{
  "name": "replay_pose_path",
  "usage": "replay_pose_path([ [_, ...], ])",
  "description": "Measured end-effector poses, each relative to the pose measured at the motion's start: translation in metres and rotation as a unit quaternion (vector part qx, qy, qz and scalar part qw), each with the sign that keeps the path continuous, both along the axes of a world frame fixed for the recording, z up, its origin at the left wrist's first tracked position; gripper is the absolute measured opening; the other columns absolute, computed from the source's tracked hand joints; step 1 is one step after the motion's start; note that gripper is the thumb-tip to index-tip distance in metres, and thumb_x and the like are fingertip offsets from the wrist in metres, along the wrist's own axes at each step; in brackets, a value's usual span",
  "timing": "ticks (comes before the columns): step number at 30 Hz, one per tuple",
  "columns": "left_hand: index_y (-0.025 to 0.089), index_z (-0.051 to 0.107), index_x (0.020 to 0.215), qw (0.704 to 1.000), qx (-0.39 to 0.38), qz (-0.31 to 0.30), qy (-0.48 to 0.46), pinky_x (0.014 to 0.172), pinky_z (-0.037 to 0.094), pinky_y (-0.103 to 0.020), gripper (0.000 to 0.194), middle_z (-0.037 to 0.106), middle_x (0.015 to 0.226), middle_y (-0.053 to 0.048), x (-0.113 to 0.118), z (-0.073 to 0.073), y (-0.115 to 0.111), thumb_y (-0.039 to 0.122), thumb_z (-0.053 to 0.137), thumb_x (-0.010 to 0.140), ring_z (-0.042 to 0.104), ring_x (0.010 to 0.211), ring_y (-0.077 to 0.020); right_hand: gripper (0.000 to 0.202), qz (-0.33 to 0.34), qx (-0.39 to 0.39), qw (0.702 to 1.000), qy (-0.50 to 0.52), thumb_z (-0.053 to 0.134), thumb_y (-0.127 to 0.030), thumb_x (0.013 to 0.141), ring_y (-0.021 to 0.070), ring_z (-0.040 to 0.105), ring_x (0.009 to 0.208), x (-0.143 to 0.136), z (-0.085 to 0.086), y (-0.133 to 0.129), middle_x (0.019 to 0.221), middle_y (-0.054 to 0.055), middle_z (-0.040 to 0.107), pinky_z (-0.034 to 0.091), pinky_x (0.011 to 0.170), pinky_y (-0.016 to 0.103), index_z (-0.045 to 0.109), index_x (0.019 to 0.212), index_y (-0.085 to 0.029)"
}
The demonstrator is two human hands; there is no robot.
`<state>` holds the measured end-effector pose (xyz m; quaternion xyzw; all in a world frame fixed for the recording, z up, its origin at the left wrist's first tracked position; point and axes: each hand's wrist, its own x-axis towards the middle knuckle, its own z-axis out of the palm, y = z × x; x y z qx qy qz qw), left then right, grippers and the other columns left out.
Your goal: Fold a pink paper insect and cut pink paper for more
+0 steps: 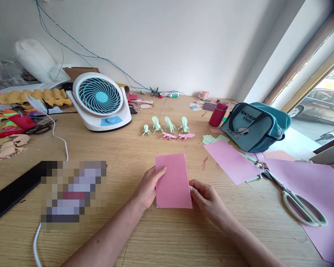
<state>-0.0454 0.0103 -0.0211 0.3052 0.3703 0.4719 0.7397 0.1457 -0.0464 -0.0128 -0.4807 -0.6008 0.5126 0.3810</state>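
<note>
A folded pink paper rectangle (173, 181) is held upright between both hands, above the wooden table. My left hand (148, 186) grips its left edge, thumb on the front face and the other fingers hidden behind. At the lower right edge, my right hand (207, 200) pinches the paper between thumb and forefinger. Beyond it stand several pale green folded paper figures (169, 125), with two pink ones (186, 137) in front of them.
A white and blue fan (101, 97) stands at the back left. On the right are pink sheets (233, 161), large scissors (293, 200), a teal bag (252, 128) and a red bottle (218, 114). A black case (15, 189) and white cable (61, 139) lie left.
</note>
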Motion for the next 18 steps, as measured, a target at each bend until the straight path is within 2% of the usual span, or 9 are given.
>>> replay_pose_path([
  [2, 0.015, 0.073, 0.092, 1.0, -0.001, 0.002, 0.002, 0.07, 0.052, -0.027, 0.028, 0.076, 0.087, -0.007, 0.0, -0.001, 0.0, 0.034, 0.08, 0.073, 0.069, 0.074, -0.0168, 0.029, -0.002, -0.001, 1.0, 0.005, 0.048, -0.039, 0.095, 0.0155, 0.056, 0.075, -0.001, 0.0, -0.001, 0.077, 0.001, 0.06, 0.044, 0.068, 0.026, 0.065, 0.091, -0.016],
  [5, 0.015, 0.073, 0.091, 1.0, 0.002, 0.004, 0.009, 0.07, 0.053, -0.026, 0.026, 0.076, 0.087, -0.006, 0.001, -0.002, 0.0, 0.034, 0.079, 0.075, 0.068, 0.073, -0.015, 0.022, -0.013, -0.005, 1.0, 0.002, 0.05, -0.033, 0.093, 0.0145, 0.054, 0.072, -0.001, -0.001, -0.001, 0.075, 0.0, 0.058, 0.042, 0.063, 0.024, 0.062, 0.085, -0.017],
  [10, 0.016, 0.072, 0.092, 0.999, 0.016, 0.028, 0.034, 0.068, 0.05, -0.023, 0.03, 0.075, 0.083, -0.005, 0.003, -0.004, 0.001, 0.035, 0.082, 0.071, 0.066, 0.072, -0.0134, 0.03, -0.057, 0.011, 0.997, -0.058, 0.047, -0.036, 0.094, 0.0116, 0.044, 0.059, 0.003, -0.009, 0.0, 0.062, -0.003, 0.049, 0.034, 0.054, 0.024, 0.054, 0.07, -0.019],
  [14, 0.016, 0.072, 0.094, 0.997, 0.035, 0.049, 0.047, 0.068, 0.049, -0.023, 0.036, 0.074, 0.085, -0.005, 0.003, -0.003, 0.002, 0.036, 0.084, 0.066, 0.065, 0.075, -0.0141, 0.035, -0.084, 0.039, 0.99, -0.106, 0.044, -0.04, 0.096, 0.0111, 0.039, 0.057, 0.008, -0.011, 0.0, 0.062, -0.003, 0.043, 0.03, 0.052, 0.024, 0.054, 0.07, -0.019],
  [18, 0.017, 0.071, 0.093, 0.996, 0.043, 0.068, 0.05, 0.064, 0.048, -0.022, 0.038, 0.072, 0.085, -0.004, 0.003, -0.003, 0.004, 0.037, 0.085, 0.064, 0.062, 0.071, -0.0129, 0.037, -0.104, 0.059, 0.984, -0.131, 0.042, -0.042, 0.096, 0.0118, 0.04, 0.059, 0.012, -0.014, 0.001, 0.063, -0.002, 0.046, 0.031, 0.053, 0.025, 0.058, 0.075, -0.018],
])
